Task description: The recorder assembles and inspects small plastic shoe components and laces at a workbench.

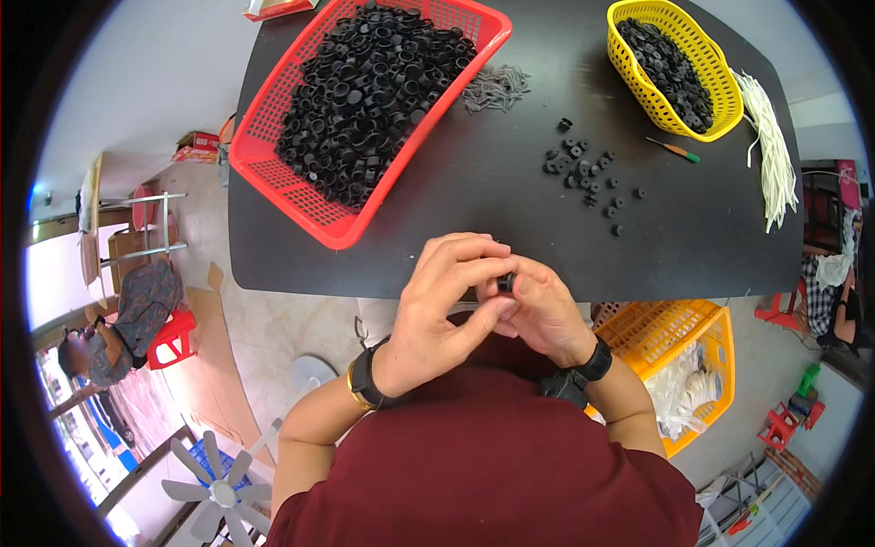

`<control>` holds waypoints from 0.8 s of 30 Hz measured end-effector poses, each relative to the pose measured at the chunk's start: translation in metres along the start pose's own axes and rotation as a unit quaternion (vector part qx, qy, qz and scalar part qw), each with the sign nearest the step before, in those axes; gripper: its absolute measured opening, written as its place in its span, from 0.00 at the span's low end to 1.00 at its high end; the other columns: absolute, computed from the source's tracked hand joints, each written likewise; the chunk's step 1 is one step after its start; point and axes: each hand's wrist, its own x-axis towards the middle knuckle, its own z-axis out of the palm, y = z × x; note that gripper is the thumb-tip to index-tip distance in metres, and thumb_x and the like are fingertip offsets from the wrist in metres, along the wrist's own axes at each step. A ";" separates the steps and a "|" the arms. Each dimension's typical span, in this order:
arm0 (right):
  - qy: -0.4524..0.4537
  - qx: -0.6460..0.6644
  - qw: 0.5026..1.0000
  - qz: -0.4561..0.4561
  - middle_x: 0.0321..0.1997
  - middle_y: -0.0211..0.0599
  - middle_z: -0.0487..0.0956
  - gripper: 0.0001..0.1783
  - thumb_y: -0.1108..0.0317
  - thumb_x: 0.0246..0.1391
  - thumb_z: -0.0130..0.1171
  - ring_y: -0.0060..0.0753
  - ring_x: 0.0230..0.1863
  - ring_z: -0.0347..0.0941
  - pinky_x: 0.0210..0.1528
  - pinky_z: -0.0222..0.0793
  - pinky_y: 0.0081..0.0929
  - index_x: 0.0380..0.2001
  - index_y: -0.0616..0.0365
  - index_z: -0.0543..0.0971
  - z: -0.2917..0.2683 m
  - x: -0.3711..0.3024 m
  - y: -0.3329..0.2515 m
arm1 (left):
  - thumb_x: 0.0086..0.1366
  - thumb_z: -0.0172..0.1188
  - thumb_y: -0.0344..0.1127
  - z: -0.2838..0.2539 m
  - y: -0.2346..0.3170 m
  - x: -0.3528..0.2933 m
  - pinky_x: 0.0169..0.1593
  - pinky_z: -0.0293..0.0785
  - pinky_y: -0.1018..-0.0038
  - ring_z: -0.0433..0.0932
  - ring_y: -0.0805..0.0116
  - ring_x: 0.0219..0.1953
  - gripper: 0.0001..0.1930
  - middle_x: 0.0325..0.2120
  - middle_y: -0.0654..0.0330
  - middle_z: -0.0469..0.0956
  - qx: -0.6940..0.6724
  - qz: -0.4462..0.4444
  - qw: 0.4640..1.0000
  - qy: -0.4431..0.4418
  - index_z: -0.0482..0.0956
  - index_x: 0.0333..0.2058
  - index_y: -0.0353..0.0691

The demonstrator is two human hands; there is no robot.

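Note:
My left hand (448, 296) and my right hand (545, 310) meet at the table's near edge, in front of my chest. Between their fingertips is a small round black plastic part (506, 283), mostly covered by the fingers. Both hands are closed about it, thumbs and forefingers pinching. Ahead to the left stands a red basket (339, 233) heaped with black ring-shaped caps (374, 91). Several small black spool-like pieces (583, 169) lie scattered on the table to the right of my hands.
A yellow basket (726, 109) of black parts stands at the far right, beside a bundle of white cords (775, 155). Grey pins (495, 88) are piled by the red basket. A small pointed tool (674, 149) lies near. An orange crate (720, 365) is right of me, a fan (221, 493) lower left.

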 end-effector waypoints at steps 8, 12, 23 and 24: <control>0.016 0.014 0.997 0.079 0.30 0.25 0.71 0.28 0.48 0.70 0.38 0.15 0.26 0.63 0.23 0.60 0.17 0.44 0.63 0.76 0.004 0.002 -0.006 | 0.65 0.57 0.26 0.002 -0.003 -0.010 0.53 0.71 0.68 0.73 0.64 0.52 0.12 0.48 0.55 0.75 -0.238 -0.189 0.952 0.026 0.76 0.47 0.33; 0.044 -0.064 0.993 0.088 0.30 0.25 0.70 0.19 0.55 0.67 0.48 0.15 0.25 0.63 0.23 0.61 0.16 0.45 0.60 0.76 0.002 0.003 -0.008 | 0.71 0.52 0.34 0.001 -0.008 -0.013 0.56 0.68 0.66 0.73 0.68 0.52 0.12 0.51 0.55 0.74 -0.401 -0.298 0.863 0.077 0.77 0.47 0.34; 0.113 -0.663 0.624 -0.398 0.39 0.33 0.76 0.23 0.76 0.35 0.71 0.35 0.36 0.72 0.31 0.72 0.29 0.40 0.55 0.78 0.012 0.023 -0.011 | 0.73 0.50 0.40 0.002 -0.008 -0.010 0.54 0.70 0.70 0.73 0.73 0.49 0.15 0.47 0.61 0.77 -0.524 -0.348 0.775 0.056 0.78 0.49 0.37; 0.111 -0.672 0.613 -0.400 0.38 0.32 0.76 0.22 0.76 0.34 0.70 0.35 0.36 0.72 0.31 0.72 0.29 0.39 0.55 0.79 0.013 0.023 -0.013 | 0.73 0.50 0.40 0.002 -0.007 -0.009 0.54 0.70 0.70 0.73 0.73 0.49 0.15 0.47 0.61 0.77 -0.522 -0.346 0.778 0.050 0.78 0.49 0.37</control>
